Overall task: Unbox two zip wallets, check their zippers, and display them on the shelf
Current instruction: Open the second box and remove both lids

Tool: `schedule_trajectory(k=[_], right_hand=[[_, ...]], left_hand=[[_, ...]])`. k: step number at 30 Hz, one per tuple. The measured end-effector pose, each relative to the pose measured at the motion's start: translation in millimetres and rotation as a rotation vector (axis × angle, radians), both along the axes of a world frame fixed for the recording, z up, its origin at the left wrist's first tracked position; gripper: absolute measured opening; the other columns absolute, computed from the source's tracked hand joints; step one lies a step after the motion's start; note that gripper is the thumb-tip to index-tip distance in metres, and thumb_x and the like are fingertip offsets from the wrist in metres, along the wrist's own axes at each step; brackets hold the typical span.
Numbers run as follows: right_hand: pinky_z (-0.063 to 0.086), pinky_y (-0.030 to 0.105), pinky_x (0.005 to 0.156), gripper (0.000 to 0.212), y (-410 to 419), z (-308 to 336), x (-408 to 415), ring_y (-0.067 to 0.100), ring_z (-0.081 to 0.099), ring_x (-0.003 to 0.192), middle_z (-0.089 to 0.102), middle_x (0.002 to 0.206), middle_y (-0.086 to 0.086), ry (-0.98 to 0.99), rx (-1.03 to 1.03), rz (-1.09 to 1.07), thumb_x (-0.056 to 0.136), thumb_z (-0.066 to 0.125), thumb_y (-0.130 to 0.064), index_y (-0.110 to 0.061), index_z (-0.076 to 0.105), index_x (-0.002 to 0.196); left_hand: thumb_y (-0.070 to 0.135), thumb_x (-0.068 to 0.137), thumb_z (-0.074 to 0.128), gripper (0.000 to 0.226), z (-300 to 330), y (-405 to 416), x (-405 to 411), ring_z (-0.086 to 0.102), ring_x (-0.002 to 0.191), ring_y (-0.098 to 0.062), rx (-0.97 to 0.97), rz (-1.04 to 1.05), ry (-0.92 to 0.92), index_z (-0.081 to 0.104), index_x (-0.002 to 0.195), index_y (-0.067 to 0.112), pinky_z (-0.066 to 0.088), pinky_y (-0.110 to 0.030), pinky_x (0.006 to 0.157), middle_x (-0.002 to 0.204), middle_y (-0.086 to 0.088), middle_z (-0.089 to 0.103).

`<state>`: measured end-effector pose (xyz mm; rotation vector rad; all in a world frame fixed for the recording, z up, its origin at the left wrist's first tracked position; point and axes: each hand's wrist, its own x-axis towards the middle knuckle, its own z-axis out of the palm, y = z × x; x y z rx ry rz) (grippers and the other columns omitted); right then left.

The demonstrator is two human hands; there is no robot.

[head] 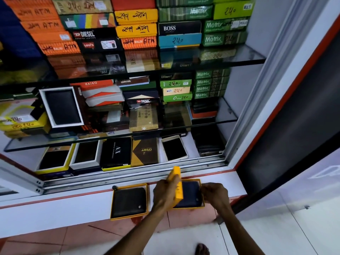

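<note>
Now lifting yellow lid (pixel 177 183) in left hand (pixel 165 195) | right hand (pixel 215 195) pinching box (pixel 201 205) edge | navy wallet (pixel 191 195) lying between hands

Two zip wallets are sitting on the ledge, a black one (pixel 128 201) and a navy one (pixel 191 195), in two yellow trays; one yellow lid (pixel 177 183) is showing.

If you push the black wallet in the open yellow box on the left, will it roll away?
Probably not. The black wallet looks flat and squarish, so it should slide rather than roll. It sits low inside its yellow box, whose rim would likely stop it. It looks like leather, probably bending a little.
</note>
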<state>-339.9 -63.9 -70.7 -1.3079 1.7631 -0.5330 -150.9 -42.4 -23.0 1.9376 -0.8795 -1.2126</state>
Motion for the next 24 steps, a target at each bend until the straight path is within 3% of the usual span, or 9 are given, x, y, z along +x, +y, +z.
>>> schedule_trajectory(k=[2, 4, 7, 10, 14, 19, 24], right_hand=[[0.059, 0.043, 0.074, 0.021, -3, 10, -5, 0.027, 0.073, 0.069, 0.076, 0.068, 0.009, 0.087, -0.055, 0.025, 0.088, 0.066, -0.019, -0.009, 0.077, 0.073], [0.057, 0.043, 0.072, 0.023, -7, 21, -11, 0.03, 0.072, 0.068, 0.075, 0.066, 0.012, 0.126, -0.08, 0.013, 0.088, 0.066, -0.019, -0.005, 0.076, 0.072], [0.058, 0.038, 0.071, 0.024, -14, 39, -9, 0.03, 0.073, 0.068, 0.076, 0.067, 0.012, 0.195, -0.081, 0.056, 0.086, 0.067, -0.023, -0.007, 0.076, 0.071], [0.059, 0.032, 0.071, 0.007, -14, 55, 11, 0.022, 0.072, 0.065, 0.079, 0.076, 0.009, 0.167, -0.064, 0.032, 0.079, 0.072, -0.015, -0.02, 0.077, 0.083], [0.05, 0.012, 0.06, 0.023, -10, 54, 33, 0.022, 0.075, 0.072, 0.081, 0.082, 0.008, 0.234, -0.112, 0.067, 0.079, 0.066, -0.004, -0.024, 0.075, 0.075], [0.055, 0.028, 0.08, 0.025, -1, 41, 54, 0.028, 0.073, 0.094, 0.078, 0.101, 0.012, 0.378, -0.085, 0.206, 0.094, 0.054, -0.016, -0.009, 0.077, 0.099], [0.053, 0.032, 0.086, 0.033, -1, 29, 65, 0.029, 0.068, 0.099, 0.077, 0.103, 0.013, 0.4, -0.107, 0.244, 0.095, 0.049, -0.031, -0.013, 0.075, 0.105]], left_hand=[[0.047, 0.085, 0.057, 0.034, -3, 8, 22, 0.061, 0.095, -0.034, -0.079, 0.194, 0.16, 0.063, 0.092, 0.014, 0.047, -0.044, 0.082, 0.098, -0.02, 0.066], [0.044, 0.08, 0.053, 0.039, -14, 17, 37, 0.061, 0.096, -0.03, -0.08, 0.325, 0.199, 0.065, 0.099, 0.011, 0.049, -0.044, 0.084, 0.106, -0.017, 0.067], [0.031, 0.091, 0.055, 0.019, -27, 31, 39, 0.062, 0.105, -0.03, -0.101, 0.306, 0.062, 0.066, 0.099, 0.017, 0.05, -0.049, 0.096, 0.106, -0.007, 0.069], [0.01, 0.094, 0.051, 0.013, -24, 33, 23, 0.06, 0.106, -0.03, -0.093, 0.275, 0.042, 0.061, 0.101, 0.007, 0.045, -0.034, 0.091, 0.101, -0.007, 0.063], [0.017, 0.097, 0.041, 0.021, -15, 26, 18, 0.058, 0.092, -0.031, 0.044, 0.171, 0.072, 0.059, 0.09, 0.011, 0.04, -0.029, 0.077, 0.097, -0.009, 0.061], [0.041, 0.098, 0.041, 0.039, -2, 15, 22, 0.054, 0.104, -0.025, 0.221, 0.124, 0.203, 0.057, 0.12, 0.014, 0.045, -0.039, 0.092, 0.113, -0.005, 0.058], [0.041, 0.096, 0.046, 0.03, 7, 10, 21, 0.057, 0.08, -0.019, 0.214, 0.256, 0.382, 0.057, 0.108, 0.015, 0.047, -0.036, 0.079, 0.102, -0.005, 0.062]])
